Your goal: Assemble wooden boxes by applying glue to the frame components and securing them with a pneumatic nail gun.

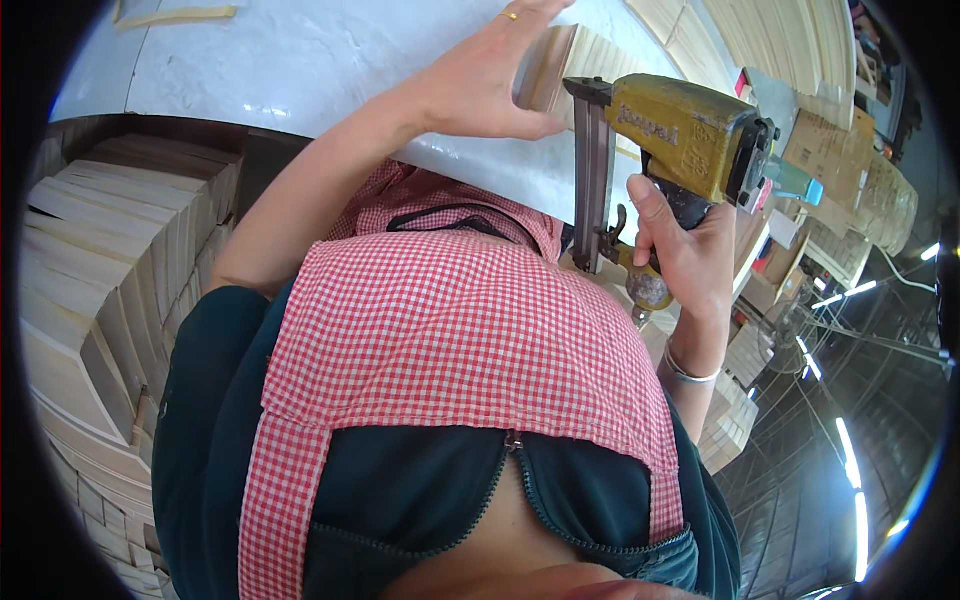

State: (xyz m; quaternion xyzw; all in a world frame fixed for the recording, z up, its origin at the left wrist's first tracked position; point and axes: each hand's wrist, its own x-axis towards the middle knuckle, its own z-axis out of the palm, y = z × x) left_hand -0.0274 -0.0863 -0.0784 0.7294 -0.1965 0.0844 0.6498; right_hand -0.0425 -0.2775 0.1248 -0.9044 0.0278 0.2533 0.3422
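Observation:
My right hand (pixel 690 245) is wrapped round the black handle of a yellow pneumatic nail gun (pixel 680 130), with my thumb lying along the grip. The gun's long grey magazine (pixel 592 190) and its nose end lie close to a light wooden piece (pixel 550 68). My left hand (pixel 485 80) holds that piece at the white tabletop, thumb on the near side and fingers on the far side. The wood's far end and the left fingertips are cut off or partly hidden.
A white worktable (pixel 270 65) spans the top, with a thin wooden strip (pixel 175 17) at its left. Stacked wooden panels (pixel 100 260) fill the left below the table. More pale boards (pixel 780 45) lie at the upper right, near cardboard boxes (pixel 825 150).

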